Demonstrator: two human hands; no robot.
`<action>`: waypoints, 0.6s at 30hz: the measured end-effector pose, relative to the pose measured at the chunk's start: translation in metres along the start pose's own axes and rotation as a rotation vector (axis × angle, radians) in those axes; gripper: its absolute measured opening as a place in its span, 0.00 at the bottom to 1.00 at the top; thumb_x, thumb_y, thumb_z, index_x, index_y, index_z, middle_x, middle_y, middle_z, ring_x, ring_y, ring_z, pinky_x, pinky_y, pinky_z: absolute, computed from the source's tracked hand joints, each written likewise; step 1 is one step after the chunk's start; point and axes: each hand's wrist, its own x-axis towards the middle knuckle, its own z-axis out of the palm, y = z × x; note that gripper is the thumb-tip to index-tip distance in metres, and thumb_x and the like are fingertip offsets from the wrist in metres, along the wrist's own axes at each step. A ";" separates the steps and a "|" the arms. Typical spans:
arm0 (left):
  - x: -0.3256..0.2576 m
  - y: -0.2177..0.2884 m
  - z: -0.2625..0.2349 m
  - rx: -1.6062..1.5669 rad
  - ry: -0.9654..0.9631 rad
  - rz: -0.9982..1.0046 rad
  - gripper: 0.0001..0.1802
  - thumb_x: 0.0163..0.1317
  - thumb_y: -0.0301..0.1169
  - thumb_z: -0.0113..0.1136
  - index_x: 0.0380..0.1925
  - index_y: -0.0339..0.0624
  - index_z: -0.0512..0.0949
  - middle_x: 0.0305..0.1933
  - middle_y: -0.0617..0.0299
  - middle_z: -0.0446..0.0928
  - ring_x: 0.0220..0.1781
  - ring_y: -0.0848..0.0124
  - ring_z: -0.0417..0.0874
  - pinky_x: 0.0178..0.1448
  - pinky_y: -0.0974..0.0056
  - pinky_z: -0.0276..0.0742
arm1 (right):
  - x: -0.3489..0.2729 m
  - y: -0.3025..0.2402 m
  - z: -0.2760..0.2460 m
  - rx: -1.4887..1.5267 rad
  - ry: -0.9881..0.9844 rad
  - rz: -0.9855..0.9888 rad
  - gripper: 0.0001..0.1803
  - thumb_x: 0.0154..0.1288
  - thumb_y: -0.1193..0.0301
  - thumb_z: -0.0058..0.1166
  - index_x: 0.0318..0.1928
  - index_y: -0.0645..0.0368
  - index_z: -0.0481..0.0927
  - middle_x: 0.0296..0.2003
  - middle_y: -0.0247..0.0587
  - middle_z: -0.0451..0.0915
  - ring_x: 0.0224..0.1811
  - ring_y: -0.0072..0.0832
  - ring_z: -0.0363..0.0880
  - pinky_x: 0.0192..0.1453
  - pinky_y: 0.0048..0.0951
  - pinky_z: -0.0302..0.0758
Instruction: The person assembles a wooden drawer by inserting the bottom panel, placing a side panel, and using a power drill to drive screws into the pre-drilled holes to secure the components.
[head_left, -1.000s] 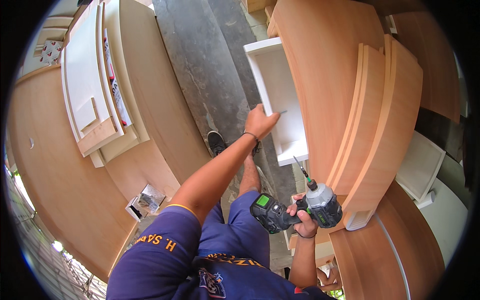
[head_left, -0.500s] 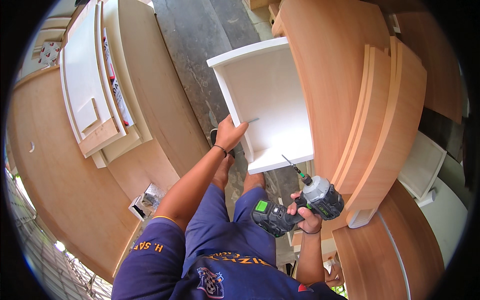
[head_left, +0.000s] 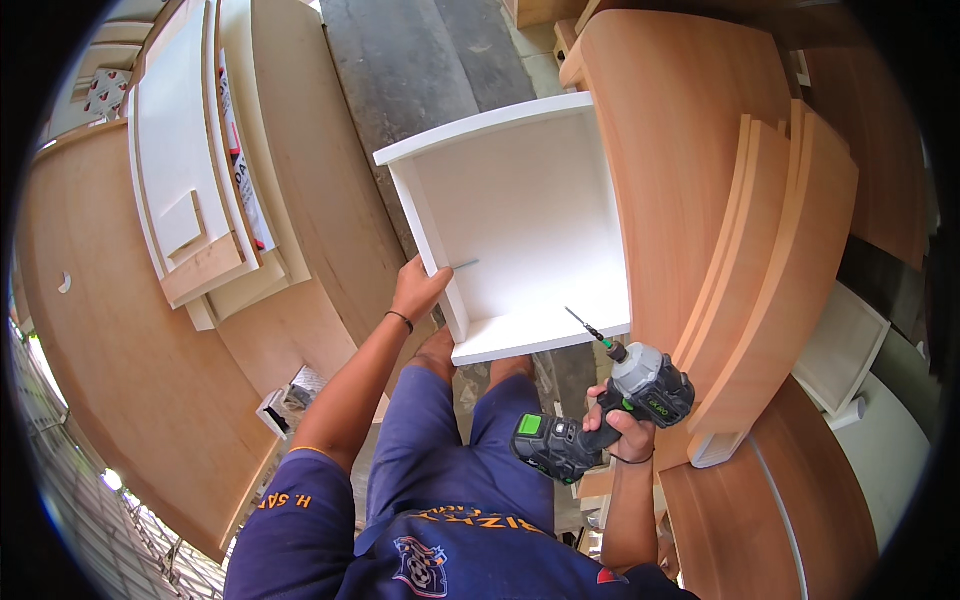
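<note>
My left hand (head_left: pixel 421 289) is closed over the left wall of an open white drawer-like box (head_left: pixel 520 215), thumb on the inner side. A thin bluish-grey stick (head_left: pixel 466 264) pokes out by that thumb over the box's inside; whether the hand holds it I cannot tell. The box's right side meets a brown wood-finish panel (head_left: pixel 655 150). My right hand (head_left: pixel 628 432) is wrapped round the grip of a black and grey cordless drill (head_left: pixel 645 385). Its slim bit (head_left: pixel 583 322) points up and left, over the box's near right corner.
Curved-looking wood boards (head_left: pixel 775 270) lie on the panel at right. On the left, white panels (head_left: pixel 185 140) are stacked on a wooden board (head_left: pixel 110 280). A small packet (head_left: pixel 292 400) sits near my left arm. Grey floor (head_left: pixel 400 60) shows between the stacks.
The white box has shifted left and toward me, with my left hand still on its wall. The drill has moved only slightly in my right hand.
</note>
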 end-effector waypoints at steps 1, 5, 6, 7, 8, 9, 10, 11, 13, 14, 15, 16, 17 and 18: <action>0.000 -0.001 -0.001 0.012 0.004 0.015 0.22 0.45 0.36 0.53 0.38 0.30 0.75 0.33 0.48 0.79 0.36 0.61 0.81 0.44 0.61 0.74 | 0.001 -0.001 0.000 -0.003 -0.002 0.007 0.25 0.51 0.75 0.54 0.51 0.67 0.65 0.43 0.54 0.74 0.28 0.30 0.76 0.36 0.35 0.77; -0.001 -0.002 -0.003 0.021 0.021 0.067 0.20 0.46 0.35 0.54 0.35 0.29 0.76 0.30 0.53 0.79 0.32 0.67 0.79 0.40 0.63 0.74 | 0.004 -0.003 0.000 -0.054 -0.024 0.008 0.25 0.51 0.75 0.54 0.51 0.68 0.64 0.43 0.54 0.74 0.28 0.30 0.76 0.35 0.35 0.77; -0.002 -0.001 -0.004 0.025 0.011 0.039 0.21 0.46 0.36 0.54 0.36 0.30 0.76 0.31 0.51 0.79 0.34 0.64 0.79 0.41 0.62 0.74 | 0.005 -0.005 0.002 -0.072 -0.025 0.004 0.25 0.51 0.75 0.54 0.51 0.68 0.64 0.43 0.55 0.74 0.28 0.30 0.76 0.35 0.35 0.77; -0.004 0.004 -0.005 0.030 0.003 0.011 0.22 0.45 0.37 0.53 0.37 0.30 0.76 0.32 0.49 0.79 0.36 0.62 0.80 0.43 0.62 0.74 | 0.007 -0.006 0.003 -0.089 -0.029 0.001 0.25 0.52 0.75 0.54 0.51 0.68 0.64 0.43 0.55 0.74 0.28 0.31 0.76 0.35 0.36 0.77; -0.005 0.007 -0.005 0.034 -0.004 -0.017 0.23 0.45 0.37 0.53 0.38 0.31 0.76 0.34 0.48 0.80 0.37 0.59 0.81 0.45 0.61 0.74 | 0.009 -0.008 0.005 -0.106 -0.032 0.020 0.25 0.52 0.75 0.54 0.51 0.68 0.64 0.43 0.55 0.74 0.28 0.31 0.76 0.35 0.36 0.78; -0.005 0.004 -0.005 0.029 0.004 -0.021 0.22 0.45 0.38 0.53 0.38 0.31 0.76 0.33 0.48 0.80 0.37 0.59 0.81 0.45 0.61 0.74 | 0.012 -0.011 0.008 -0.123 -0.035 0.039 0.26 0.52 0.75 0.54 0.51 0.69 0.64 0.43 0.56 0.74 0.29 0.32 0.77 0.35 0.36 0.78; -0.006 0.003 -0.003 0.023 0.012 -0.024 0.22 0.45 0.38 0.53 0.37 0.31 0.76 0.33 0.48 0.79 0.36 0.59 0.81 0.44 0.61 0.74 | 0.015 -0.015 0.011 -0.141 -0.040 0.057 0.26 0.52 0.74 0.53 0.52 0.69 0.64 0.43 0.57 0.74 0.29 0.32 0.77 0.34 0.35 0.78; -0.007 0.002 -0.003 0.016 0.021 -0.028 0.22 0.45 0.38 0.53 0.36 0.32 0.77 0.32 0.49 0.79 0.36 0.59 0.80 0.44 0.61 0.74 | 0.021 -0.019 0.018 -0.140 -0.056 0.063 0.27 0.51 0.75 0.54 0.53 0.69 0.64 0.43 0.57 0.75 0.31 0.33 0.77 0.34 0.35 0.79; -0.009 0.004 -0.006 0.051 0.047 -0.066 0.21 0.46 0.40 0.56 0.34 0.32 0.77 0.30 0.49 0.79 0.34 0.61 0.80 0.42 0.61 0.74 | 0.039 -0.023 0.025 -0.152 -0.107 0.120 0.27 0.51 0.76 0.53 0.54 0.68 0.64 0.44 0.54 0.74 0.33 0.34 0.78 0.33 0.32 0.80; -0.010 0.007 -0.008 0.065 0.060 -0.084 0.21 0.46 0.41 0.58 0.33 0.32 0.77 0.29 0.49 0.79 0.34 0.62 0.80 0.42 0.62 0.74 | 0.050 -0.030 0.035 -0.172 -0.111 0.155 0.27 0.51 0.76 0.53 0.54 0.68 0.65 0.44 0.54 0.74 0.34 0.35 0.79 0.33 0.32 0.80; -0.013 0.007 -0.009 0.056 0.111 -0.076 0.23 0.47 0.44 0.59 0.33 0.32 0.77 0.28 0.51 0.78 0.32 0.65 0.78 0.39 0.63 0.73 | 0.061 -0.033 0.043 -0.175 -0.146 0.165 0.27 0.51 0.76 0.53 0.54 0.68 0.65 0.45 0.52 0.74 0.36 0.35 0.79 0.32 0.30 0.80; -0.019 0.005 -0.009 0.048 0.157 -0.074 0.25 0.48 0.46 0.61 0.32 0.32 0.77 0.28 0.53 0.78 0.30 0.69 0.77 0.37 0.65 0.72 | 0.072 -0.038 0.057 -0.197 -0.131 0.146 0.27 0.51 0.76 0.52 0.54 0.69 0.65 0.45 0.52 0.73 0.35 0.35 0.79 0.30 0.30 0.80; -0.021 0.004 -0.010 0.039 0.207 -0.065 0.27 0.49 0.48 0.63 0.32 0.31 0.76 0.27 0.55 0.77 0.28 0.72 0.76 0.34 0.66 0.72 | 0.085 -0.041 0.063 -0.194 -0.138 0.174 0.26 0.51 0.77 0.52 0.53 0.69 0.66 0.44 0.52 0.74 0.32 0.34 0.79 0.29 0.30 0.80; -0.027 -0.001 -0.006 -0.015 0.268 -0.008 0.24 0.55 0.47 0.60 0.32 0.31 0.76 0.27 0.59 0.76 0.29 0.73 0.75 0.34 0.67 0.72 | 0.097 -0.043 0.067 -0.190 -0.143 0.203 0.25 0.51 0.77 0.52 0.52 0.70 0.66 0.43 0.52 0.74 0.30 0.33 0.79 0.28 0.30 0.80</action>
